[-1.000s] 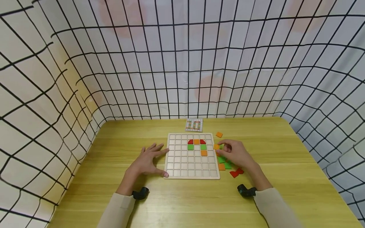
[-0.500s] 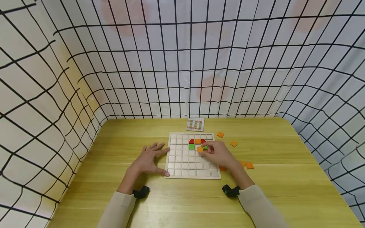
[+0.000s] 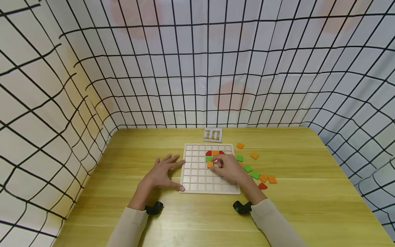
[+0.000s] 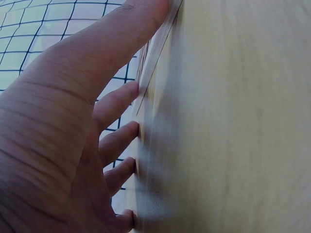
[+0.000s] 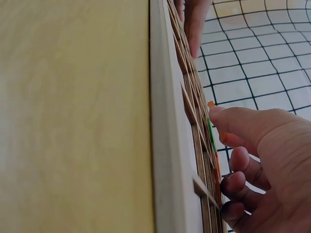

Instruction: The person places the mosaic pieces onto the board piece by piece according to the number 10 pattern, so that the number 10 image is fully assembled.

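A square wooden grid board (image 3: 194, 178) lies on the table. Red, orange and green tiles fill some cells in its upper right part, among them a green tile (image 3: 208, 159). My right hand (image 3: 231, 168) is over the board and pinches an orange square tile (image 3: 210, 164) between thumb and index finger, just below that green tile. In the right wrist view, the edge of the orange tile (image 5: 210, 104) shows at the thumb tip. My left hand (image 3: 162, 173) has its fingers spread, with thumb and index fingertip touching the board's left edge and the other fingertips on the table.
Behind the board lies a small pattern card (image 3: 213, 134). Loose tiles lie right of the board, including an orange tile (image 3: 254, 155), a green tile (image 3: 248, 168) and a red tile (image 3: 263, 186). A black-gridded white backdrop (image 3: 197, 68) surrounds the table.
My right hand has carried the orange tile leftward from the loose tiles onto the board, to the cell below the left green tile. The left hand has stayed at the board's edge.
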Demonstrator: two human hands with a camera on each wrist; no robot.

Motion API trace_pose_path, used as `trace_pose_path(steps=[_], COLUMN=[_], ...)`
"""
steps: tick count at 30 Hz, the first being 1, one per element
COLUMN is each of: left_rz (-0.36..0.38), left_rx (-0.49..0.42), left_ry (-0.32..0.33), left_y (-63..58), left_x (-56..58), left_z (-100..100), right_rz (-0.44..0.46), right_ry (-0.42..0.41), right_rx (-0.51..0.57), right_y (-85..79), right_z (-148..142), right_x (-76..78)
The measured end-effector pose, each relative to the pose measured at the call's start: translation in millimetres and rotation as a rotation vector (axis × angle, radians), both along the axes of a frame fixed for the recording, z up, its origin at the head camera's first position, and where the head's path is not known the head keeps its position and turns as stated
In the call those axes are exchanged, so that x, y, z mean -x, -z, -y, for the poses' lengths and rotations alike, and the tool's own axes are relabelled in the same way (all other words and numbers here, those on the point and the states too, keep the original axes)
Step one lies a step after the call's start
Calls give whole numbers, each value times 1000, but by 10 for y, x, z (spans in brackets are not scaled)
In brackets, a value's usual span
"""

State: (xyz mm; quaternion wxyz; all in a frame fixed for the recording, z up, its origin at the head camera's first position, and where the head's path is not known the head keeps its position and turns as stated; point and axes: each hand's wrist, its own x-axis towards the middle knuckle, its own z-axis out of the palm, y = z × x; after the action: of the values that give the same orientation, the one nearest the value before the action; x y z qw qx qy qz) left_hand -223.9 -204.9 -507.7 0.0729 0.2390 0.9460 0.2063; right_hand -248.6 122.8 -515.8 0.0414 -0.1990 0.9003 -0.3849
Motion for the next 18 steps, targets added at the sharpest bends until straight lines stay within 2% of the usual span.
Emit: trace_pose_path(steps=[14,18], left_rz=[7,7], left_rx=[3,0], left_ry=[-5,0], left_y=[-15,-22], left_x=[-13,-16], left_z=[1,-3], right_rz=[-43,-32], right_ry=[8,19], right_rx=[-38,-27], right_y=[13,32], right_z=[64,59], right_x=[-13,-7])
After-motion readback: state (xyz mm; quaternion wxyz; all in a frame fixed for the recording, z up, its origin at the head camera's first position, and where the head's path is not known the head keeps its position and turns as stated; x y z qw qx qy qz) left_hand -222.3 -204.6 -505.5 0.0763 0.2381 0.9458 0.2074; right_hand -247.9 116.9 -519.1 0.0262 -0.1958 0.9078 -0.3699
